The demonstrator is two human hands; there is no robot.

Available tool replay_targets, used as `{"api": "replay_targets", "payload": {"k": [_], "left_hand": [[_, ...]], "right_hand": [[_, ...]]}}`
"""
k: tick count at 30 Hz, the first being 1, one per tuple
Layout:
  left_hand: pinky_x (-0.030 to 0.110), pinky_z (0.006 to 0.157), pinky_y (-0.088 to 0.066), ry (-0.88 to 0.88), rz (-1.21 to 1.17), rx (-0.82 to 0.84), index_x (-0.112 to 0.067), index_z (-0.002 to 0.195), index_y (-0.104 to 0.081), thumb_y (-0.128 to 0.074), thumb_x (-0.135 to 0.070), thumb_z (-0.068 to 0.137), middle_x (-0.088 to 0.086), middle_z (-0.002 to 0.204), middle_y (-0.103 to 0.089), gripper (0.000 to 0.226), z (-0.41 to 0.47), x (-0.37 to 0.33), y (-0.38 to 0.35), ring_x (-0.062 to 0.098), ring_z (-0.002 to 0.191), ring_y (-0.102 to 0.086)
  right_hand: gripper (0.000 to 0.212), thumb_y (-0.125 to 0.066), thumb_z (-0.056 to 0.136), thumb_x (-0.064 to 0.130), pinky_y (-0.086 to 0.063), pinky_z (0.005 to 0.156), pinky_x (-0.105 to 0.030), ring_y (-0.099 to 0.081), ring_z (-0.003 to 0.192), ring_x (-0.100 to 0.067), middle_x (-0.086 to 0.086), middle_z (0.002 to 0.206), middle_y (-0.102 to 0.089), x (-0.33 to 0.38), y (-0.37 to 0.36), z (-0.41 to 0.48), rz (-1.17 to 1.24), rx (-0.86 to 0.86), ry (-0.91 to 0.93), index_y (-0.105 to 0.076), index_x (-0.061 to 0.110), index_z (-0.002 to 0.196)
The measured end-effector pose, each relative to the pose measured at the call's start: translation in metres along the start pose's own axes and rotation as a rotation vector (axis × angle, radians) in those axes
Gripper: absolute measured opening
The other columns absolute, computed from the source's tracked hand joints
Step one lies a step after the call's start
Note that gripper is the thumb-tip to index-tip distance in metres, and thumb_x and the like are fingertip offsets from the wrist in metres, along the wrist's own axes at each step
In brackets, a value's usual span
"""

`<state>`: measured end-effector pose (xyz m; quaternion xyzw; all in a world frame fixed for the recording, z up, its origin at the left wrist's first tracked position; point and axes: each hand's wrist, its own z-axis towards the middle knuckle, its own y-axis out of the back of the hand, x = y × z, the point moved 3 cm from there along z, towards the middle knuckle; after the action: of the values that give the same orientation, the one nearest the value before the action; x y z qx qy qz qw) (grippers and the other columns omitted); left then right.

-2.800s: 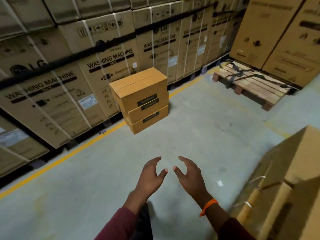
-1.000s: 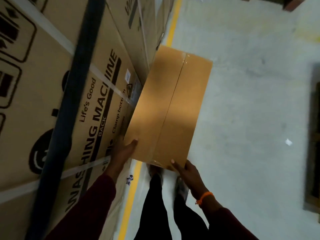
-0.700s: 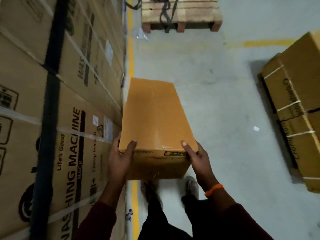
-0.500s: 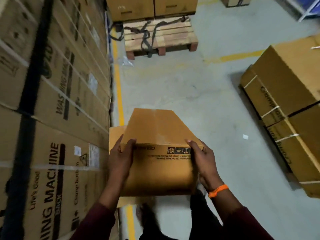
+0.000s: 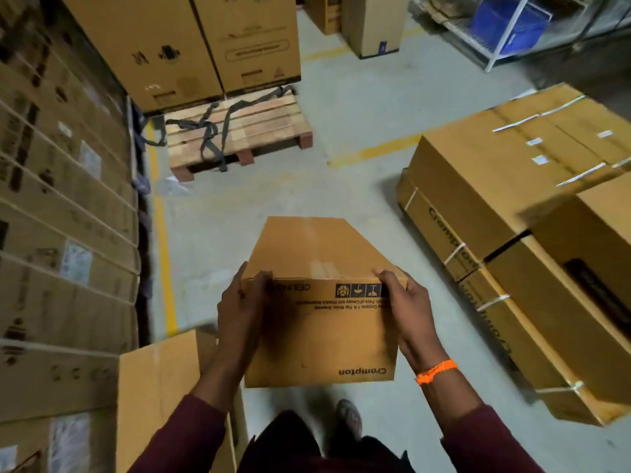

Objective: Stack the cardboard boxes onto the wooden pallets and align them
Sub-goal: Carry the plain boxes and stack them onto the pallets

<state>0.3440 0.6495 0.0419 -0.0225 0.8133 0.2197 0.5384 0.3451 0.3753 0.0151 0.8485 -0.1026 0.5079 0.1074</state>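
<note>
Lifted clear of its stack since half a second ago, the cardboard box (image 5: 321,322) now sits higher in view and further from the low boxes (image 5: 160,387) it came off, which stand at the lower left beside the wall of large cartons (image 5: 61,233). The left hand (image 5: 239,312) grips the box's near left corner with its fingers curled over the top edge. The right hand (image 5: 406,308) grips the near right corner the same way, with an orange wristband (image 5: 435,372) on that wrist.

The box hangs over the floor in front of the person, its long side pointing toward the wooden pallet (image 5: 259,131), well apart from it. Its near face reads "Crompton" upside down at the lower right. Above that are "CEILIN", its end under the left fingers, three handling symbols, and a line of small print too blurred to read.

Grey straps (image 5: 211,131) lie across the pallet, which stands just in front of two tall brown cartons (image 5: 191,46). A yellow line (image 5: 164,233) runs along the floor's left edge. On the right lie strapped cartons (image 5: 478,186), one with "Crompton" printed along its side.
</note>
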Motion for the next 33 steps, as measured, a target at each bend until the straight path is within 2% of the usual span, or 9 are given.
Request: {"api": "replay_targets", "payload": {"k": [3, 6, 12, 16, 21, 23, 26, 29, 33], "left_hand": [[0.051, 0.101, -0.05, -0.045, 0.01, 0.046, -0.036, 0.138, -0.056, -0.055, -0.07, 0.079, -0.005, 0.127, -0.067, 0.068, 0.034, -0.036, -0.045, 0.019, 0.112, -0.062], [0.055, 0.104, -0.047, -0.083, 0.067, 0.069, -0.034, 0.143, -0.051, -0.049, -0.078, 0.076, -0.002, 0.133, -0.065, 0.081, 0.085, -0.07, -0.087, 0.023, 0.118, -0.06], [0.059, 0.105, -0.045, -0.13, 0.091, 0.117, -0.032, 0.14, -0.053, -0.044, -0.079, 0.08, -0.003, 0.13, -0.066, 0.077, 0.231, -0.133, -0.165, 0.025, 0.118, -0.06], [0.056, 0.109, -0.041, -0.132, 0.064, 0.158, -0.035, 0.145, -0.049, -0.048, -0.072, 0.082, -0.004, 0.134, -0.063, 0.073, 0.32, -0.202, -0.208, 0.024, 0.122, -0.057], [0.055, 0.109, -0.042, -0.196, 0.098, 0.209, -0.038, 0.148, -0.044, -0.046, -0.077, 0.077, -0.003, 0.136, -0.063, 0.08, 0.419, -0.284, -0.277, 0.024, 0.123, -0.057], [0.055, 0.108, -0.043, -0.202, 0.108, 0.24, -0.038, 0.145, -0.047, -0.049, -0.076, 0.08, -0.006, 0.134, -0.064, 0.075, 0.454, -0.312, -0.31, 0.023, 0.122, -0.058], [0.055, 0.106, -0.044, -0.21, 0.1, 0.292, -0.032, 0.136, -0.057, -0.056, -0.072, 0.08, -0.004, 0.125, -0.068, 0.069, 0.514, -0.356, -0.363, 0.022, 0.116, -0.061], [0.051, 0.104, -0.046, -0.233, 0.102, 0.332, -0.03, 0.136, -0.059, -0.058, -0.065, 0.08, -0.001, 0.125, -0.067, 0.066, 0.574, -0.404, -0.428, 0.022, 0.115, -0.061], [0.049, 0.101, -0.049, -0.257, 0.158, 0.376, -0.034, 0.136, -0.058, -0.056, -0.066, 0.079, -0.003, 0.119, -0.07, 0.065, 0.652, -0.475, -0.517, 0.022, 0.11, -0.064]], "right_hand": [[0.022, -0.07, 0.087, 0.05, -0.055, 0.087, -0.045, -0.074, 0.09, -0.023, -0.001, 0.09, -0.079, 0.024, 0.016, 0.044, 0.037, -0.055, 0.005, -0.073, 0.028, 0.087], [0.025, -0.07, 0.087, 0.049, -0.055, 0.087, -0.044, -0.074, 0.091, -0.023, -0.001, 0.09, -0.079, 0.049, 0.021, 0.096, 0.075, -0.108, 0.003, -0.075, 0.025, 0.09], [0.035, -0.073, 0.076, 0.059, -0.052, 0.082, -0.043, -0.073, 0.09, -0.03, -0.002, 0.084, -0.078, 0.114, 0.003, 0.239, 0.079, -0.209, -0.025, -0.075, 0.023, 0.077], [0.045, -0.074, 0.078, 0.054, -0.055, 0.085, -0.045, -0.075, 0.088, -0.025, -0.002, 0.086, -0.079, 0.185, -0.011, 0.324, 0.119, -0.243, -0.042, -0.076, 0.011, 0.092], [0.029, -0.07, 0.085, 0.04, -0.047, 0.074, -0.034, -0.066, 0.072, -0.015, -0.01, 0.087, -0.078, 0.268, -0.007, 0.418, 0.195, -0.306, 0.004, -0.073, 0.011, 0.085], [0.03, -0.068, 0.086, 0.04, -0.047, 0.075, -0.033, -0.066, 0.074, -0.012, -0.01, 0.089, -0.078, 0.291, 0.001, 0.456, 0.223, -0.345, 0.036, -0.074, 0.011, 0.091], [0.028, -0.066, 0.091, 0.037, -0.048, 0.076, -0.028, -0.07, 0.08, -0.007, 0.001, 0.091, -0.08, 0.319, 0.013, 0.521, 0.276, -0.39, 0.056, -0.076, 0.018, 0.108], [0.025, -0.066, 0.091, 0.035, -0.048, 0.075, -0.028, -0.068, 0.077, -0.007, 0.004, 0.088, -0.079, 0.347, 0.024, 0.601, 0.315, -0.446, 0.066, -0.078, 0.015, 0.099], [0.038, -0.065, 0.088, 0.039, -0.046, 0.073, -0.033, -0.062, 0.07, -0.01, -0.002, 0.081, -0.076, 0.405, 0.044, 0.705, 0.346, -0.519, 0.049, -0.073, 0.002, 0.093]]}}
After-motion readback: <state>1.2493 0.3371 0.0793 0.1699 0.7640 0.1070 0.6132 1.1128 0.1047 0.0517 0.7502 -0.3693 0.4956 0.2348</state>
